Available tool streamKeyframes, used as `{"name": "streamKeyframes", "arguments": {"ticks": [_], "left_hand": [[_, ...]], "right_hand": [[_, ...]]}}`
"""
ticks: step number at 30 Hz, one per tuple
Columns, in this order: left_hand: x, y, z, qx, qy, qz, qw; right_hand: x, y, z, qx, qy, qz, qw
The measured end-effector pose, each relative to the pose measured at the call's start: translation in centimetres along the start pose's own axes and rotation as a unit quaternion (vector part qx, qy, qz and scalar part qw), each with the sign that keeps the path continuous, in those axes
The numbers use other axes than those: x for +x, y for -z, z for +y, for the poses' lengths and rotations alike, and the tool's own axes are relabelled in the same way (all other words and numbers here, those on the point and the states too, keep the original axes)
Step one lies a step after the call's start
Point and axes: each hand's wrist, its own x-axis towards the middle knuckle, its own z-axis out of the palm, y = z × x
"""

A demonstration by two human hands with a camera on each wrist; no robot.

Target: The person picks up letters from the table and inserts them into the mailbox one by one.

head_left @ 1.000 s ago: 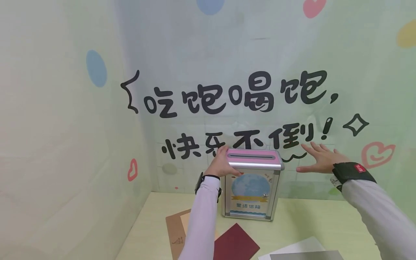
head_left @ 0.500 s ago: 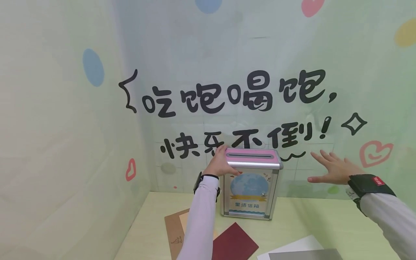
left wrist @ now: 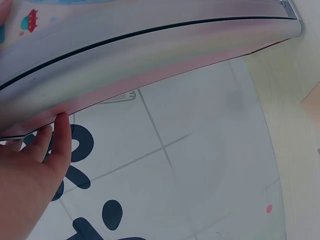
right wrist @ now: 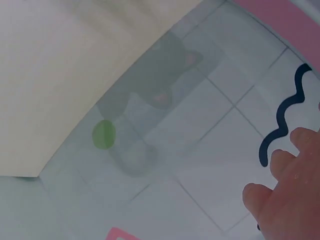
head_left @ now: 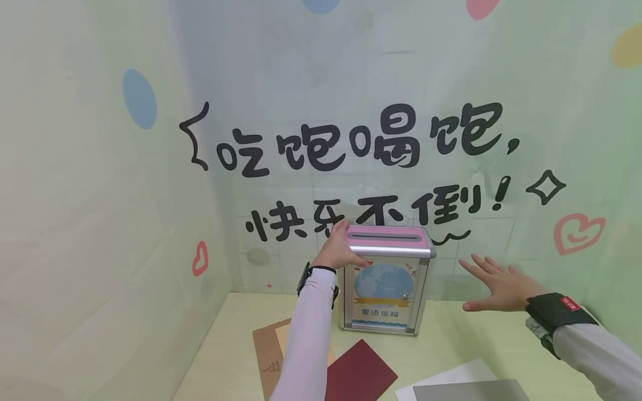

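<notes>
Box edging (head_left: 388, 252): looked shiny metal
Red sheet (head_left: 362, 370): looked matt paper
Tabletop (head_left: 236, 323): looked smooth, satiny
Right wristband (head_left: 551, 313): looked matt cloth

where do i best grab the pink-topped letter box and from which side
Probably the right end of its pink top, thumb in front, right hand coming in from the right. The letter box stands upright and its top is narrow front to back, so one hand should span it; the left hand grips the other end.

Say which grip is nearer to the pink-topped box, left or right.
Left. The left grip holds the pink-topped box at its upper left end, thumb across the front; the right grip is off to its right, fingers spread, not touching it.
</notes>
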Motion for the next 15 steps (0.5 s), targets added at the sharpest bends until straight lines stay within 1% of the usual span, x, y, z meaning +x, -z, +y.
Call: {"name": "streamKeyframes", "arguments": {"ticks": [8,12,15], "left_hand": [[-0.1,0.1,0.1,0.004,-0.007,0.0,1.0],[-0.2,0.1,0.2,0.002,-0.006,-0.003,1.0],[-0.1,0.1,0.1,0.003,-0.006,-0.003,1.0]], "right_hand": [[-0.8,-3.1,-1.3,0.004,0.041,0.017,0.999],[-1.4,-4.5,-1.9,0.015,0.051,0.001,0.9986],[-1.8,-5.5,-2.1,0.031,0.049,-0.014,0.9982]]}}
